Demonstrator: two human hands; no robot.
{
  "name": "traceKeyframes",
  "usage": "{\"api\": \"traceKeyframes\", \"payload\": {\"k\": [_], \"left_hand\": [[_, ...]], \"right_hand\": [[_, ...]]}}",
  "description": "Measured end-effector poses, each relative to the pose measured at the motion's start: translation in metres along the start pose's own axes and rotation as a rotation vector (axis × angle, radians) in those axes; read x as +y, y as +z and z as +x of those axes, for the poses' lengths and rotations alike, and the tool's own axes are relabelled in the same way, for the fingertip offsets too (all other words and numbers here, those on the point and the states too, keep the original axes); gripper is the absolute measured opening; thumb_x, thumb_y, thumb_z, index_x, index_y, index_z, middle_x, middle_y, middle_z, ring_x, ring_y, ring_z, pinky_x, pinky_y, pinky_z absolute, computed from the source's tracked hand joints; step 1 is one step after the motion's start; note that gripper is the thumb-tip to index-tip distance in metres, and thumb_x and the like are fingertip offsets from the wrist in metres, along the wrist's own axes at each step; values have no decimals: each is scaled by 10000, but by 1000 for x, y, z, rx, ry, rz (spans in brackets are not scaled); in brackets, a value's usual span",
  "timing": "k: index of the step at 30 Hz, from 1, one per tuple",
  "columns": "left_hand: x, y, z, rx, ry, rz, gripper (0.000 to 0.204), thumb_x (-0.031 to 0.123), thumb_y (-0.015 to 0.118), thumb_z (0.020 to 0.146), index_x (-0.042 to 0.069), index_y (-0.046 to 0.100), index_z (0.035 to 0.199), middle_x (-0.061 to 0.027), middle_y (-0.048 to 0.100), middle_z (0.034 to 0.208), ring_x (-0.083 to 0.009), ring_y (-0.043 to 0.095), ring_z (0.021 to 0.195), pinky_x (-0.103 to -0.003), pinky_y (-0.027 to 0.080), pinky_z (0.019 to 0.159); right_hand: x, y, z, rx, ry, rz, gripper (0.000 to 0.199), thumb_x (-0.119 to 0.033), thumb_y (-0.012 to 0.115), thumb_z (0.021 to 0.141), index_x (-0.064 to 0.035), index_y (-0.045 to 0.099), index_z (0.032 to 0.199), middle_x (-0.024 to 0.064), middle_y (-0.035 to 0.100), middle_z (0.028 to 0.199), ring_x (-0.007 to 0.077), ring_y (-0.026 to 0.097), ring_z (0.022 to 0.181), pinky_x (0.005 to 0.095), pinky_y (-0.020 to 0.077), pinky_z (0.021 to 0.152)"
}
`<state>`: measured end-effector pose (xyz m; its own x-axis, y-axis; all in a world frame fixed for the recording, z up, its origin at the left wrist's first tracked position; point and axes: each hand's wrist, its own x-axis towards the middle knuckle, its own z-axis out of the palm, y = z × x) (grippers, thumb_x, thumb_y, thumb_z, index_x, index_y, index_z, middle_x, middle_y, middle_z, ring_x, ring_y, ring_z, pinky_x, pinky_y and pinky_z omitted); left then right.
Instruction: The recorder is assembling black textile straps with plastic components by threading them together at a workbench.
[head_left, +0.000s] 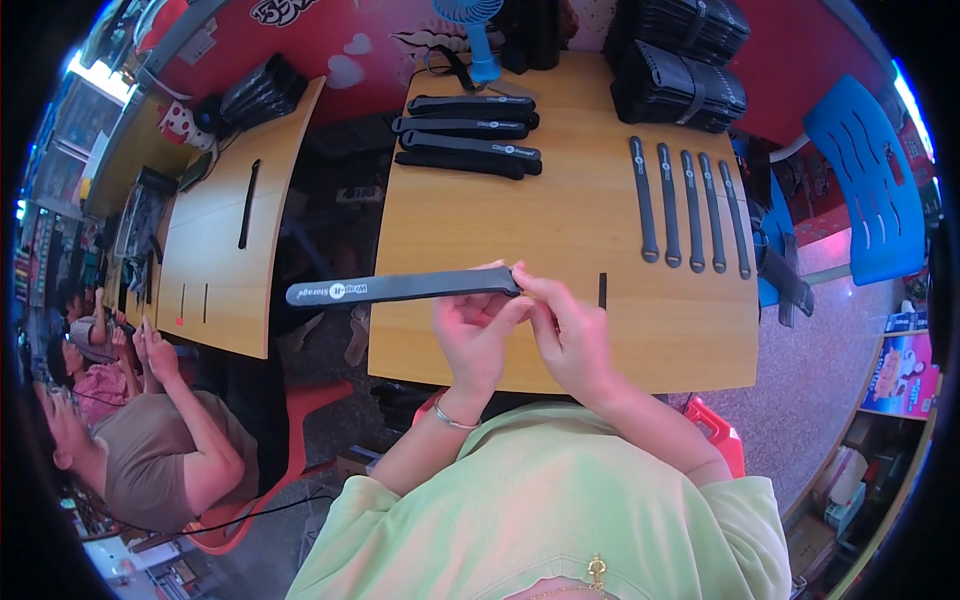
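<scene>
A long dark grey strap (400,289) with white lettering stretches out to the left over the near part of the table, held in the air. My left hand (472,340) grips it from below near its right end, fingers closed. At that same end, my right hand (568,335) pinches the strap's tip; the small detail between the fingertips is partly hidden. Just right of my right hand lies a short thin black strip (603,291). Further right, several matching straps (688,205) with ring ends lie side by side.
Stacked bundles of black straps (465,130) lie at the table's (480,218) far left. Larger bundled black stacks (685,85) and a blue fan (478,40) stand at the back. A blue chair (868,185) is at right. Co-workers (165,445) sit left, beside another table (225,215).
</scene>
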<state>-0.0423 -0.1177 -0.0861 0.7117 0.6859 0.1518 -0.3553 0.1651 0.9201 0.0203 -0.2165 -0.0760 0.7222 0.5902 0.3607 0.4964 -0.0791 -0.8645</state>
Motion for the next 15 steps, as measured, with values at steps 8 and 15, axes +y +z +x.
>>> {"api": "traceKeyframes", "payload": {"k": [8,15], "left_hand": [[-10,-16,9,-86,-3,137,283,-78,635,824,-30,542,1086,-138,635,1063,-198,636,1006,-286,533,837],[-5,-29,25,-280,-79,148,161,-94,617,825,-39,522,943,-138,637,1046,-203,637,1001,-306,533,865]], "right_hand": [[14,2,2,32,-94,-81,317,4,603,839,-94,608,1140,79,662,722,199,672,640,292,506,549],[13,-6,3,-42,22,-6,276,34,583,839,-60,635,1093,111,675,787,178,678,662,273,504,564]]}}
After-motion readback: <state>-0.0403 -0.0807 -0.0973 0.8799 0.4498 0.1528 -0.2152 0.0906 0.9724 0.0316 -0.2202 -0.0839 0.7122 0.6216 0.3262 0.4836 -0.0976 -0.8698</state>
